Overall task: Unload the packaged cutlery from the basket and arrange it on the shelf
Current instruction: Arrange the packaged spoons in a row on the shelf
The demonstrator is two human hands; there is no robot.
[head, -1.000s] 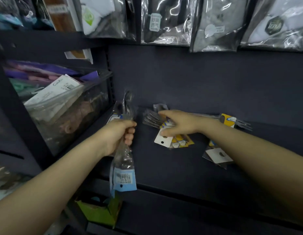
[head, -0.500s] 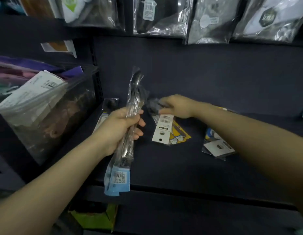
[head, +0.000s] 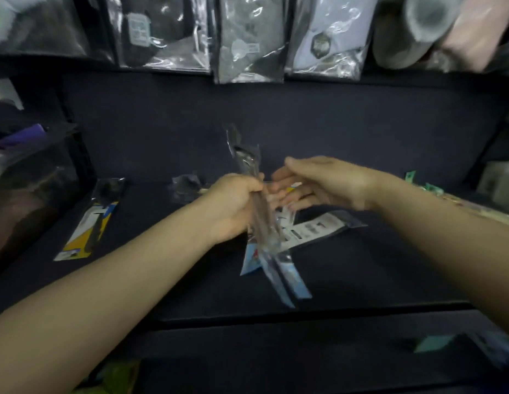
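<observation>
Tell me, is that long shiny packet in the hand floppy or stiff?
Probably a bit of both. The clear packet stands up straight above the left hand, so the cutlery inside likely keeps it stiff. Its blue card end looks loose and may flap. The glossy plastic could be slippery, so it might slide through the fingers.

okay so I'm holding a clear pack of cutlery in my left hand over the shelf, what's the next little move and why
Probably pass the clear cutlery pack into your right hand. Your left hand grips it mid-length, nearly upright, above the dark shelf, and the right hand is open beside it, fingers reaching toward it. From there you could lay it by the packs lying underneath.
</observation>
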